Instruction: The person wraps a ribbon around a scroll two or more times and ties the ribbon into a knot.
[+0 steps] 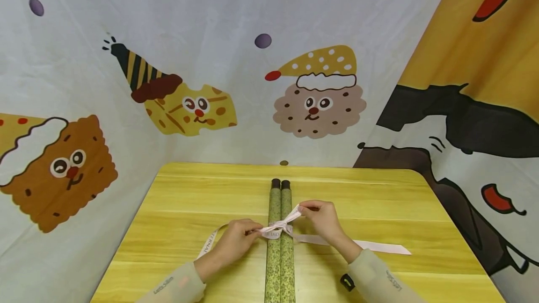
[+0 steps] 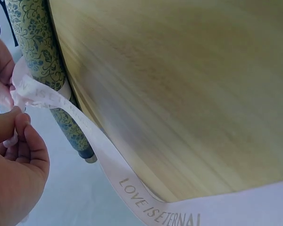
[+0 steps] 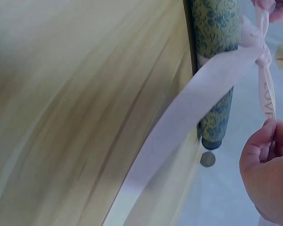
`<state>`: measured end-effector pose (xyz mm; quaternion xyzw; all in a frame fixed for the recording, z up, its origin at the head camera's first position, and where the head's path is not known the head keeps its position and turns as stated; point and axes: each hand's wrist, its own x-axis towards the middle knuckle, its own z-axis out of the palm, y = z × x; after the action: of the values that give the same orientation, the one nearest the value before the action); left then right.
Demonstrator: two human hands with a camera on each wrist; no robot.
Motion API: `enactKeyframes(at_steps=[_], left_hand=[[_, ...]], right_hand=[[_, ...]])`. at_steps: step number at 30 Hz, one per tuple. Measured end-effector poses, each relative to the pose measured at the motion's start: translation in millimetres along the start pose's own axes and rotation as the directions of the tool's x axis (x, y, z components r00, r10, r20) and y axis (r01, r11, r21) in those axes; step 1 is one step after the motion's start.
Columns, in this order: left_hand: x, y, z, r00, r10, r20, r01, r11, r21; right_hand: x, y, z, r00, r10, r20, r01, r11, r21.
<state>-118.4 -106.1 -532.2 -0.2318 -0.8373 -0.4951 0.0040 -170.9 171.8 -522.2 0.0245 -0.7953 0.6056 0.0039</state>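
Two rolled scrolls [image 1: 273, 265] with green floral covers and dark end caps lie side by side on the table. A pale pink ribbon [image 1: 379, 247] wraps around both, with a knot or bow [image 1: 279, 226] on top. My left hand [image 1: 236, 240] pinches a part of the ribbon just left of the scrolls. On the other side, my right hand [image 1: 324, 220] pinches another part, drawn up and to the right. In the left wrist view the ribbon tail [image 2: 113, 155] reads "LOVE IS ETERNAL". The right wrist view shows a wide tail [image 3: 179, 108] trailing across the wood.
The wooden table [image 1: 189, 191] has rounded far corners. A small black object [image 1: 347, 282] lies near my right forearm. Cloth with cartoon prints [image 1: 236, 144] hangs behind and beside the table.
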Motion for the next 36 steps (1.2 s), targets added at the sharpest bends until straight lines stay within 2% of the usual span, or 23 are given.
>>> enactKeyframes(at_steps=[4,10,12,20,26,31,36], left_hand=[[-0.6,-1.7,-1.4,1.000,-0.022,-0.018,0.022,1.000,-0.001],[0.1,-5.3,-4.9,0.983,-0.175,-0.054,0.167,0.979,-0.118],[0.4,-6.8,-6.2,0.978,-0.199,-0.063,0.190,0.973,-0.131],[2.7,-9.2,-8.0,0.982,-0.171,-0.085,0.164,0.983,-0.083],[3.5,-7.6,-6.0,0.983,-0.145,-0.110,0.139,0.988,-0.064],[5.3,-4.1,-5.7,0.977,-0.181,-0.111,0.174,0.982,-0.068],[9.4,0.1,-5.5,0.961,-0.242,-0.133,0.224,0.965,-0.136]], right_hand=[[1,2,-8,1.000,0.023,-0.006,-0.023,1.000,-0.004],[2,6,-19,0.999,0.035,0.015,-0.034,0.999,-0.035],[2,7,-21,0.999,0.034,0.030,-0.032,0.998,-0.054],[2,10,-32,0.998,0.010,0.058,-0.003,0.993,-0.118],[4,8,-34,0.995,-0.030,0.093,0.038,0.996,-0.081],[2,6,-32,0.989,-0.078,0.123,0.090,0.991,-0.097],[0,4,-29,0.992,-0.059,0.108,0.072,0.990,-0.122]])
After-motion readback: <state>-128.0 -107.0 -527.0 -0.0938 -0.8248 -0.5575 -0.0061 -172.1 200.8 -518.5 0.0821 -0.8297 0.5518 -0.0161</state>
